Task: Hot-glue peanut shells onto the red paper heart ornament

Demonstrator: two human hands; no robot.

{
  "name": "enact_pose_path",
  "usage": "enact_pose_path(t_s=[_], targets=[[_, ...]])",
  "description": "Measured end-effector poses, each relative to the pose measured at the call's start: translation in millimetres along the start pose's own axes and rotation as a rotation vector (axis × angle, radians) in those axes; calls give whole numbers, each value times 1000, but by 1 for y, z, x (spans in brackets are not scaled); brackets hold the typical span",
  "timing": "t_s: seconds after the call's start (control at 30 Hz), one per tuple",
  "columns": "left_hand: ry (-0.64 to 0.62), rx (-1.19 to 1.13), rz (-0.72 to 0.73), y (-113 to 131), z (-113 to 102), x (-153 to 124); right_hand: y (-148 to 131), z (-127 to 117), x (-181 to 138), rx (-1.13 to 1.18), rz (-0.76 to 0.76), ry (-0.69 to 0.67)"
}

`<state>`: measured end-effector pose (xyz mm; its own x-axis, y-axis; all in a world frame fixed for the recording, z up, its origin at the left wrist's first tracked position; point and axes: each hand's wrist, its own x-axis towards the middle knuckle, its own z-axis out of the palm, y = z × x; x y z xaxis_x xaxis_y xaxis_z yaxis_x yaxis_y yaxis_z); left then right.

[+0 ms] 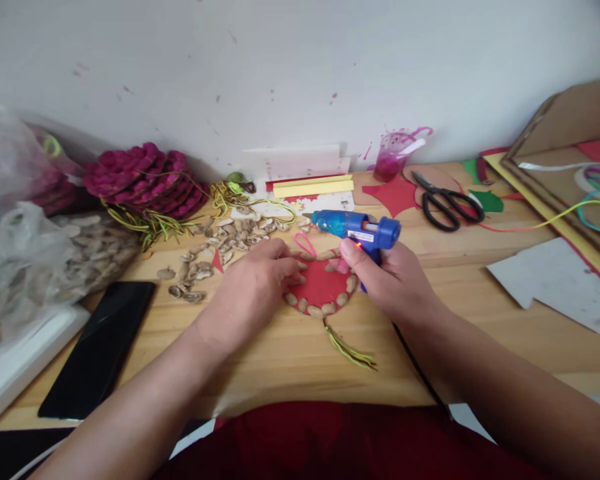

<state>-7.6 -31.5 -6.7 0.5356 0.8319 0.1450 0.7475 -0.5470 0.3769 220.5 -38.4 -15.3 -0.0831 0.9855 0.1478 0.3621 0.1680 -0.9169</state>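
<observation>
A round red disc [321,283] lies on the table, ringed with peanut shells [329,309] along its rim. It has a pink loop [305,244] at the top and a yellow-green tassel [350,350] at the bottom. My left hand [255,287] is at the disc's left edge, fingers pinched on a peanut shell there, which they partly cover. Gripped in my right hand [397,277] is a blue hot glue gun [357,228], held above the disc's upper right with its nozzle facing left. A small red light glows on it.
Loose peanut shells [240,233] are scattered behind my left hand. A phone [100,347] and a plastic bag of shells [87,257] are at left, magenta discs [147,180] behind. Scissors [447,200], a stained cup [391,160] and cardboard [555,133] stand at right.
</observation>
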Motion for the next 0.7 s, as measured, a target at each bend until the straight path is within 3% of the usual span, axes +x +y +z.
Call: enact_pose_path(t_s=[0.23,0.4,0.5,0.7], targets=[[62,38,64,-7,-8,2,6,2,3,141,41,-5],[167,173,18,8,-23,-4,6,2,4,146,62,21],[105,251,62,22,-11,-19,5,2,4,136,58,18],[71,422,-61,41,31,-53,2,2,3,191,60,-12]])
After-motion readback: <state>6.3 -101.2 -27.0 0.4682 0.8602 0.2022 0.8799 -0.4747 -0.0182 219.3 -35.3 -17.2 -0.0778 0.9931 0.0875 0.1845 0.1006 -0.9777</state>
